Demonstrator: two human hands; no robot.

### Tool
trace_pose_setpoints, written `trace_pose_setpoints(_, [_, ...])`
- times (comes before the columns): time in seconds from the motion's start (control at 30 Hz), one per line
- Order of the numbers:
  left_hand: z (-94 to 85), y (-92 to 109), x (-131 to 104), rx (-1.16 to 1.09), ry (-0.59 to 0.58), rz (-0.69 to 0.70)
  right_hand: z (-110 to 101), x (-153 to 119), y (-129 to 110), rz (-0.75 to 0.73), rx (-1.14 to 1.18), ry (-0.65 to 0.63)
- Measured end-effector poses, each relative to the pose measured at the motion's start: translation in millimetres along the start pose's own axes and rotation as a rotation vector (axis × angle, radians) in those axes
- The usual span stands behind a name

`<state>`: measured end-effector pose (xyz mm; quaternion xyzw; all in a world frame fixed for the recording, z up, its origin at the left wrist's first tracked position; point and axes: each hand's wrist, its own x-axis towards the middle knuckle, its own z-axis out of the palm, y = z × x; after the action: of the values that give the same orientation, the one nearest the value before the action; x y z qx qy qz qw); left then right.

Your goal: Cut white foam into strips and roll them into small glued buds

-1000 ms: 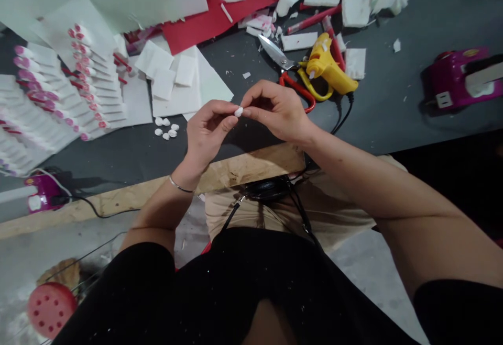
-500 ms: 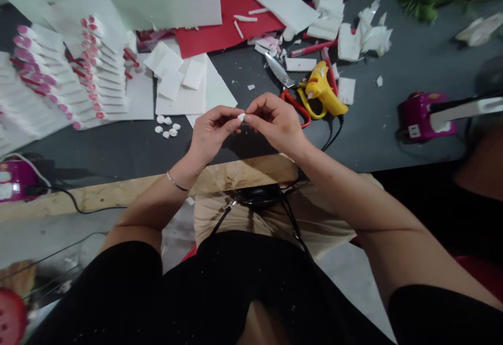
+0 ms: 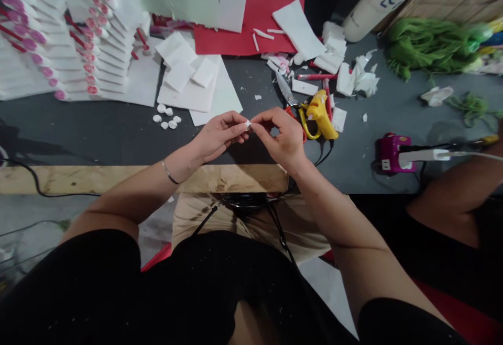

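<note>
Between the fingertips of my two hands is a small white piece (image 3: 247,124), perhaps paper or foam; its exact kind is too small to make out. My left hand (image 3: 222,134) pinches it from the left with thumb and fingers. From the right, the thumb and forefinger of my right hand (image 3: 280,138) close on its other side. Left of my hands, several small white rounded pieces (image 3: 167,117) lie in a cluster on the dark table (image 3: 129,135). Just beyond my right hand are a yellow glue gun (image 3: 321,114) and scissors (image 3: 286,89) with red handles, partly hidden.
White squares (image 3: 181,73) lie ahead on the left, near rows of pink-tipped white sticks (image 3: 110,57). White scraps (image 3: 359,78) and red card (image 3: 220,39) lie at the back. To the right stand a purple power socket (image 3: 393,154), green yarn (image 3: 432,46) and another person's arm (image 3: 463,182).
The view has shifted to the right, bringing a patterned bottle and the other person's arm further in. Both my hands still pinch the small white piece, with fingers slightly rearranged.
</note>
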<state>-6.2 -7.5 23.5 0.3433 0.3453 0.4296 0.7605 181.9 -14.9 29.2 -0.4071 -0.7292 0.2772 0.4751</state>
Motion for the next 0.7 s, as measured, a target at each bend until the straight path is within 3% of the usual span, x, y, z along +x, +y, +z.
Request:
trace_pose_setpoints(0.17, [0.0, 4, 0, -0.164, 0.054, -0.205, -19, 10, -3, 0.027, -0.160, -0.076])
trace_pose_setpoints(0.33, [-2.2, 10, 3, -0.337, 0.096, -0.254, -73, 17, 9, 0.122, -0.536, -0.080])
trace_pose_setpoints(0.47, [-1.3, 14, 3, -0.404, 0.122, -0.257, -108, 6, 25, 0.270, -0.842, -0.123])
trace_pose_setpoints(0.57, [-1.3, 15, 3, -0.433, 0.116, -0.266, -118, -7, 39, 0.384, -0.961, -0.195])
trace_pose_setpoints(0.7, [-2.6, 15, 2, -0.448, 0.075, -0.286, -123, -19, 55, 0.454, -0.991, -0.200])
